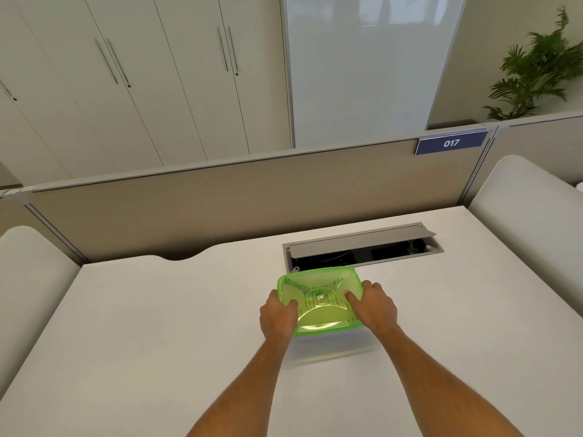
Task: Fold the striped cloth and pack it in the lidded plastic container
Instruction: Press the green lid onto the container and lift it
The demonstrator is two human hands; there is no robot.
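Two bare forearms reach up from the near edge of the white tabletop (157, 326) and meet the plastic container (320, 299), which sits between the hands and under them, a little right of the tabletop's middle. The left hand (279, 313) lies at the container's near-left corner, its grip closed around that edge – thumb laid on top of the green lid (328, 316), fingers curled down over the side. The right hand (373, 305) takes the right side in the same way: thumb pressed flat on the lid, the other fingers wrapped over the right rim. The lid is translucent bright green, with a raised curved pattern and a small round emblem at its centre, and it covers the container fully. Through the green plastic, dark stripes show beneath the lid – the striped cloth (315, 305) lies inside, though its folds cannot be made out. The container's far edge reaches just to the near rim of a grey cable hatch (362, 246) let into the tabletop, whose flap stands partly raised over a dark cavity. Beyond that a beige partition (220, 200) closes off the tabletop, carrying a blue plate marked 017 (451, 142). Farther back stand pale cupboard doors (142, 74), and a potted plant (539, 67) at the far right.
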